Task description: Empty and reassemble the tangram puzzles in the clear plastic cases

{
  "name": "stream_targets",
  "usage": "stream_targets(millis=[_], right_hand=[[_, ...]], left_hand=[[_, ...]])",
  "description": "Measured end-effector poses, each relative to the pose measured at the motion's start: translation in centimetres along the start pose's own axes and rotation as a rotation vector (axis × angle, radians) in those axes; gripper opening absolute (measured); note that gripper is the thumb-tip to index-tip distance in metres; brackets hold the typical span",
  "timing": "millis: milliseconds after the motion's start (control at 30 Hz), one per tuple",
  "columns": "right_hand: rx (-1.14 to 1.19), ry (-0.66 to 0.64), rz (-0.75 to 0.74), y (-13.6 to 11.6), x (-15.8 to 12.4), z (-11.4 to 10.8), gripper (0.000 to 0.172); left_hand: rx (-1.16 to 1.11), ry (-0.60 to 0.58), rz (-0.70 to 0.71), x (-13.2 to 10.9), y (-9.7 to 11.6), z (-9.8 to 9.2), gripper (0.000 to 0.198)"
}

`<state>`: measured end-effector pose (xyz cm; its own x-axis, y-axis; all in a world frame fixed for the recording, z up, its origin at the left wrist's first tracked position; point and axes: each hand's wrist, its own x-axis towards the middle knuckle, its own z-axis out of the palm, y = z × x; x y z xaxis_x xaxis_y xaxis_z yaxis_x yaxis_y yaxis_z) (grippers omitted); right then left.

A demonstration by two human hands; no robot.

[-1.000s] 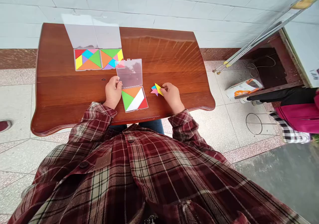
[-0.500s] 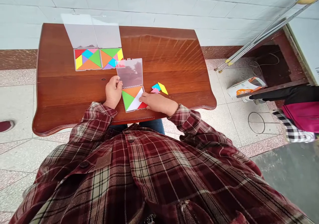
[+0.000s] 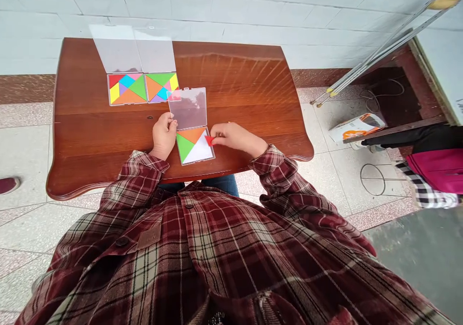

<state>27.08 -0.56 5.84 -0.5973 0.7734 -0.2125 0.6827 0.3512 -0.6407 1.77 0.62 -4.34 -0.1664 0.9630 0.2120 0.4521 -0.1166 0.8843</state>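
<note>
An open clear tangram case lies at the table's near edge, with an orange and a green triangle in it and a bare white area. Its clear lid stands open behind it. My left hand grips the case's left edge at the hinge, fingers curled. My right hand pinches a small red triangle, lifted just above the case's right side. The loose yellow, blue and pink pieces are hidden behind my right hand.
Two more open cases, one left and one right, filled with coloured pieces, sit at the table's back left. The brown wooden table stands against a white tiled wall. A box and bags lie on the floor to the right.
My right hand left the loose pieces on the right, went to the case, and has lifted the red triangle out of its lower right corner. The left hand stayed put.
</note>
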Motion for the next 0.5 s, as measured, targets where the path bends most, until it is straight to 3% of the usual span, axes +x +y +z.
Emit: stream_targets(millis=[100, 167, 333, 500], right_hand=[[0.196, 0.340, 0.193, 2.9, -1.2, -0.9, 0.010], [0.272, 0.461, 0.314, 4.8, -1.7, -1.1, 0.012], [0.273, 0.498, 0.477, 7.5, -2.3, -0.4, 0.014], [-0.030, 0.533, 0.468, 5.6, -2.3, 0.2, 0.004]], left_hand=[[-0.011, -0.006, -0.005, 0.0, 0.1, -0.1, 0.022], [-0.014, -0.009, -0.009, 0.0, 0.1, -0.1, 0.021], [-0.018, -0.006, -0.024, 0.2, 0.0, 0.0, 0.022], [-0.025, -0.004, -0.023, 0.1, 0.1, -0.1, 0.022]])
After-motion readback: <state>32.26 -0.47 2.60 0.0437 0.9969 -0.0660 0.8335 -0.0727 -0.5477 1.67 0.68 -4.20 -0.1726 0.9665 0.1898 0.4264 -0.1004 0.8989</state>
